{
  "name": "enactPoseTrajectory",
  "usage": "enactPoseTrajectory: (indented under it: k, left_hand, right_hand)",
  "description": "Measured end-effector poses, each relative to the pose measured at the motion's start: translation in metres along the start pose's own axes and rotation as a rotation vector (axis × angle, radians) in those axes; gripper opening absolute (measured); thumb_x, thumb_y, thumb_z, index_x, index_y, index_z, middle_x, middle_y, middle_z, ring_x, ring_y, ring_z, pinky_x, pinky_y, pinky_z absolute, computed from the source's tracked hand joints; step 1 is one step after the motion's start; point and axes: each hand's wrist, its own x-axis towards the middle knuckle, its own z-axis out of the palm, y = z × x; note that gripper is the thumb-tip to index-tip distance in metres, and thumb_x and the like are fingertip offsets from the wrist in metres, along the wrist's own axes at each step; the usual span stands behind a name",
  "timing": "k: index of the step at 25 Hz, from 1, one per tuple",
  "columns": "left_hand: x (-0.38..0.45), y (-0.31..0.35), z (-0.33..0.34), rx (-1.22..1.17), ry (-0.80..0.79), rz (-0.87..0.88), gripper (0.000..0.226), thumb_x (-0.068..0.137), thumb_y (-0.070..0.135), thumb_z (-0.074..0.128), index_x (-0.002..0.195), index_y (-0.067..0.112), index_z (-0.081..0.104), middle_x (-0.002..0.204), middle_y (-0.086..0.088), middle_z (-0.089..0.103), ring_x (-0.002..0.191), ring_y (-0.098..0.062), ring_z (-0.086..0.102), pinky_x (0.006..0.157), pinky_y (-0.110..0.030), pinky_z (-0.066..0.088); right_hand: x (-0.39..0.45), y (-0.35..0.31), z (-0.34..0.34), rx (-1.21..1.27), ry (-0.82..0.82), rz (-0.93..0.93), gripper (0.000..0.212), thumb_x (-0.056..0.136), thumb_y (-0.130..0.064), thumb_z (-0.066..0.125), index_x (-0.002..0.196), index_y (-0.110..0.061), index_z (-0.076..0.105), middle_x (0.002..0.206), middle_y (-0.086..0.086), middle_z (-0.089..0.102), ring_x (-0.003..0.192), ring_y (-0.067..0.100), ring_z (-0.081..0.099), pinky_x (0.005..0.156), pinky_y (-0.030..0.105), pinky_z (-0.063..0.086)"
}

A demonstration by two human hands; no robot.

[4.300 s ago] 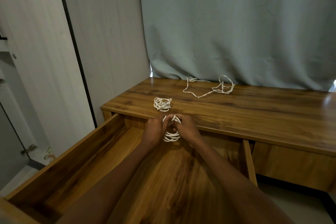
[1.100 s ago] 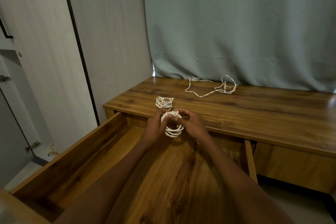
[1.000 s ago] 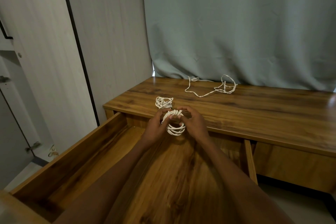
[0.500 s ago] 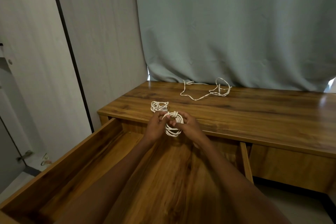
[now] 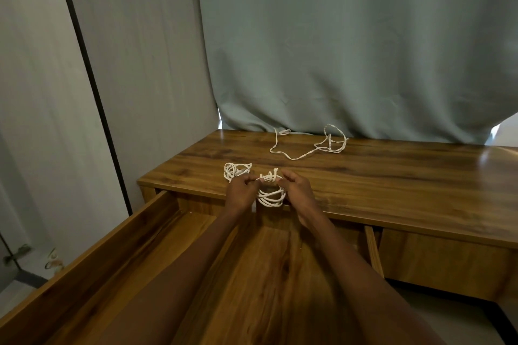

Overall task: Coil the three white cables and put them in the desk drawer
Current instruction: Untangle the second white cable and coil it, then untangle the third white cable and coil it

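Both hands hold one coiled white cable [image 5: 270, 195] above the desk's front edge, over the open drawer [image 5: 157, 255]. My left hand [image 5: 240, 193] pinches the coil's top left; my right hand [image 5: 296, 190] pinches its top right, where the cable end is wrapped around the loops. A second coiled white cable [image 5: 235, 171] lies on the desk top just behind my left hand. A third white cable [image 5: 314, 145] lies loose and uncoiled near the back of the desk, below the curtain.
The wooden desk top [image 5: 392, 182] stretches to the right. A grey-green curtain [image 5: 350, 45] hangs behind it. A pale wall panel [image 5: 134, 64] rises on the left. The drawer's left wall [image 5: 92, 258] reaches toward me. A closed drawer front [image 5: 443, 260] sits at the right.
The coil stays in both hands at the desk's front edge. The loops now hang lower below the fingers, and the wrapped end stands up on top of the coil.
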Motion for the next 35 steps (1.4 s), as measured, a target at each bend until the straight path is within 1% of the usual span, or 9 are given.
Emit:
enactPoseTrajectory:
  k: [4, 7, 10, 17, 20, 23, 27, 31, 35]
  left_hand:
    - [0.009, 0.003, 0.002, 0.053, 0.035, -0.060, 0.014, 0.093, 0.017, 0.065, 0.095, 0.011, 0.077, 0.083, -0.004, 0.075, 0.071, -0.009, 0.067, 0.064, -0.020, 0.052]
    - [0.023, 0.004, 0.002, 0.108, 0.024, -0.102, 0.018, 0.090, 0.018, 0.064, 0.090, 0.007, 0.079, 0.084, -0.009, 0.076, 0.083, -0.018, 0.070, 0.076, -0.030, 0.053]
    - [0.035, 0.006, 0.000, 0.195, -0.019, -0.153, 0.025, 0.088, 0.024, 0.068, 0.084, 0.001, 0.077, 0.074, -0.012, 0.071, 0.073, -0.021, 0.066, 0.066, -0.029, 0.047]
    - [0.046, -0.003, -0.002, 0.373, -0.038, -0.080, 0.036, 0.098, 0.020, 0.053, 0.075, -0.003, 0.067, 0.078, -0.020, 0.068, 0.082, -0.036, 0.066, 0.062, -0.030, 0.037]
    - [0.036, -0.001, -0.011, 0.417, 0.010, -0.018, 0.030, 0.098, 0.015, 0.050, 0.075, 0.008, 0.067, 0.072, -0.008, 0.064, 0.074, -0.026, 0.063, 0.053, -0.026, 0.032]
    - [0.023, -0.003, -0.019, 0.336, 0.066, 0.017, 0.024, 0.101, 0.017, 0.051, 0.096, 0.010, 0.073, 0.083, 0.002, 0.067, 0.069, -0.003, 0.056, 0.055, -0.014, 0.033]
    - [0.012, -0.010, -0.019, 0.223, 0.136, 0.123, 0.023, 0.101, 0.018, 0.052, 0.108, 0.011, 0.073, 0.100, 0.001, 0.074, 0.084, -0.003, 0.063, 0.068, -0.014, 0.043]
    - [0.006, 0.006, -0.004, 0.156, 0.129, 0.228, 0.021, 0.100, 0.021, 0.055, 0.102, 0.012, 0.073, 0.089, 0.001, 0.073, 0.080, -0.008, 0.065, 0.072, -0.028, 0.051]
    - [0.008, 0.029, 0.031, 0.182, 0.002, 0.292, 0.024, 0.101, 0.021, 0.053, 0.113, 0.013, 0.072, 0.101, -0.002, 0.074, 0.089, -0.012, 0.065, 0.077, -0.025, 0.047]
  right_hand:
    - [0.004, 0.004, -0.001, -0.221, 0.030, -0.085, 0.027, 0.094, -0.018, 0.066, 0.120, -0.022, 0.069, 0.114, -0.002, 0.074, 0.100, 0.011, 0.070, 0.090, 0.035, 0.058]
    - [0.005, 0.000, -0.007, -0.344, -0.086, -0.133, 0.039, 0.088, -0.025, 0.075, 0.126, -0.024, 0.065, 0.114, -0.007, 0.073, 0.099, 0.008, 0.069, 0.087, 0.030, 0.057]
    - [0.011, 0.004, -0.008, -0.558, -0.210, -0.195, 0.054, 0.078, -0.030, 0.084, 0.125, -0.029, 0.059, 0.108, -0.017, 0.067, 0.095, 0.001, 0.065, 0.085, 0.026, 0.054]
    - [0.033, 0.015, 0.003, -0.923, -0.112, -0.286, 0.058, 0.078, -0.047, 0.077, 0.129, -0.027, 0.061, 0.124, 0.000, 0.069, 0.112, 0.022, 0.063, 0.089, 0.035, 0.051]
    - [0.044, 0.016, 0.006, -1.037, -0.085, -0.278, 0.068, 0.081, -0.052, 0.073, 0.140, -0.025, 0.052, 0.138, 0.002, 0.061, 0.122, 0.025, 0.058, 0.098, 0.040, 0.049]
    - [0.049, 0.014, 0.011, -1.120, -0.054, -0.240, 0.081, 0.084, -0.060, 0.068, 0.151, -0.024, 0.039, 0.152, 0.003, 0.049, 0.131, 0.030, 0.051, 0.104, 0.044, 0.044]
    - [0.049, 0.009, 0.011, -1.005, -0.080, -0.202, 0.094, 0.080, -0.061, 0.072, 0.156, -0.024, 0.031, 0.153, 0.006, 0.047, 0.135, 0.030, 0.049, 0.106, 0.044, 0.043]
    - [0.047, -0.004, -0.020, -0.712, -0.019, -0.220, 0.061, 0.089, -0.040, 0.072, 0.143, -0.020, 0.052, 0.141, 0.006, 0.059, 0.127, 0.025, 0.056, 0.099, 0.034, 0.044]
    - [0.056, -0.009, -0.070, -0.765, 0.140, -0.187, 0.031, 0.095, -0.034, 0.061, 0.123, -0.024, 0.067, 0.122, 0.004, 0.071, 0.112, 0.025, 0.065, 0.092, 0.034, 0.048]
